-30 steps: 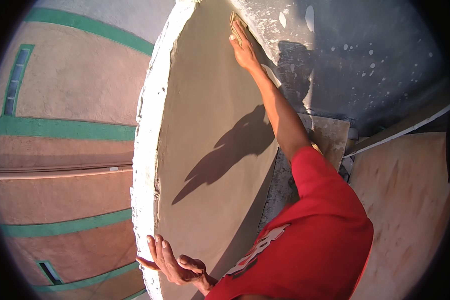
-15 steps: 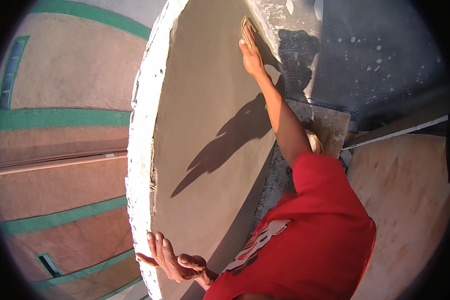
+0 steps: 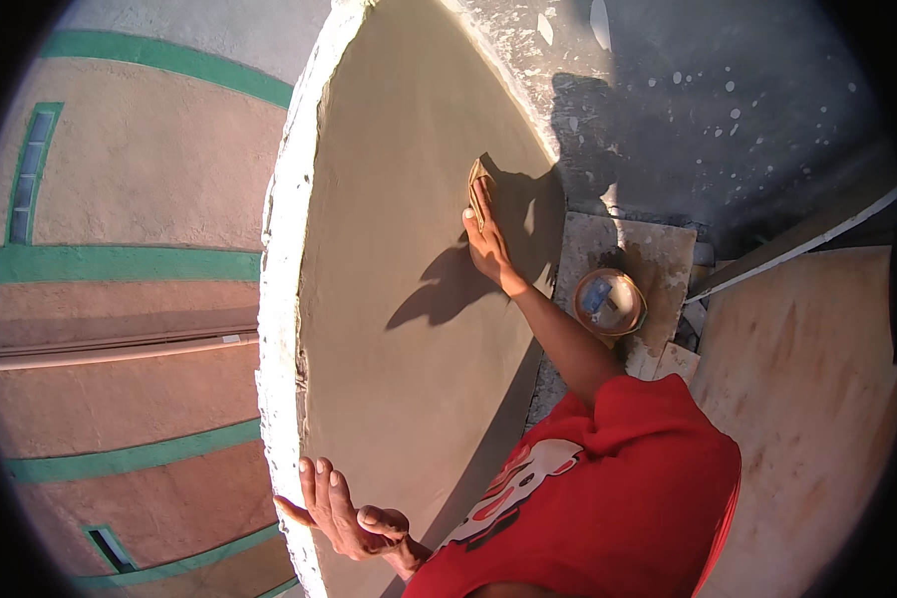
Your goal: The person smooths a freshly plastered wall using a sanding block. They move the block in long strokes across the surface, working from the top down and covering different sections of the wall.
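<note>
My right hand [image 3: 488, 249] lies against a smooth grey-brown plastered wall [image 3: 399, 379], fingers pointing up. Under its fingers is a folded tan piece [image 3: 480, 179], thin and stiff-looking; whether it is sandpaper or cloth, I cannot tell. The hand casts a dark shadow on the plaster. Low on the left, my left hand [image 3: 354, 518] is at the wall's rough white edge [image 3: 281, 329], its fingers spread and nothing seen in them.
To the right of the wall stands a round tub [image 3: 610, 302] with something blue inside, on a stained slab [image 3: 658, 249]. Beyond are a dark, white-spotted surface [image 3: 738, 120], a slanting beam [image 3: 797, 244] and a brownish board [image 3: 797, 399]. A pink building with green bands [image 3: 140, 264] lies left.
My right hand has slid down the wall with the tan piece, its arm bending more. The round tub, mostly hidden before, now shows. My left hand has stayed at the edge.
</note>
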Action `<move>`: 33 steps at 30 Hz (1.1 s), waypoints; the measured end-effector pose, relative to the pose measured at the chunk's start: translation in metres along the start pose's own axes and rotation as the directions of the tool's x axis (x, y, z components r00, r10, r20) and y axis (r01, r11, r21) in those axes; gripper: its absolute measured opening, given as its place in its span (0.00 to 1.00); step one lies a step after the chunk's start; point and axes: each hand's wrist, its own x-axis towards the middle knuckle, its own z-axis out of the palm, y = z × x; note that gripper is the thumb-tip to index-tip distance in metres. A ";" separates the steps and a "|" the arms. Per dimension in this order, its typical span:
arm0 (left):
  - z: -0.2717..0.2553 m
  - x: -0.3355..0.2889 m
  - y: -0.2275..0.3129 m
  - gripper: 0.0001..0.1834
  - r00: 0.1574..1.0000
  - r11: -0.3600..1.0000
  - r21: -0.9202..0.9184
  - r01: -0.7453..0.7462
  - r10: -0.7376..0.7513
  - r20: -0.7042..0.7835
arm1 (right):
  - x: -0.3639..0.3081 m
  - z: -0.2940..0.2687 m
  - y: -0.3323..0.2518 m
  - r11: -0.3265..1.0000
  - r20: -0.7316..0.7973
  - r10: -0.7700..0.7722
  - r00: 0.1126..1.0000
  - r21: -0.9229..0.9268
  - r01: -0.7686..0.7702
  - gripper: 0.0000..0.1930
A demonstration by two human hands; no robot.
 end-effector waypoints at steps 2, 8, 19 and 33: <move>-0.007 -0.008 -0.002 0.27 1.000 1.000 0.016 0.017 -0.016 -0.025 | 0.051 -0.033 0.006 0.798 0.234 0.498 0.835 0.253 -0.546 0.35; -0.002 -0.018 -0.001 0.27 1.000 0.999 -0.027 0.019 -0.019 -0.009 | 0.029 -0.005 -0.136 0.979 0.112 -0.205 0.972 0.018 0.204 0.34; -0.011 -0.020 0.007 0.29 0.999 0.998 0.050 0.043 -0.042 -0.031 | 0.094 -0.002 -0.142 0.988 0.069 -0.151 0.986 0.017 0.150 0.35; -0.001 -0.004 0.011 0.28 0.998 0.998 0.022 0.051 -0.050 -0.041 | 0.012 -0.015 -0.082 0.999 0.114 -0.005 0.993 0.034 0.001 0.37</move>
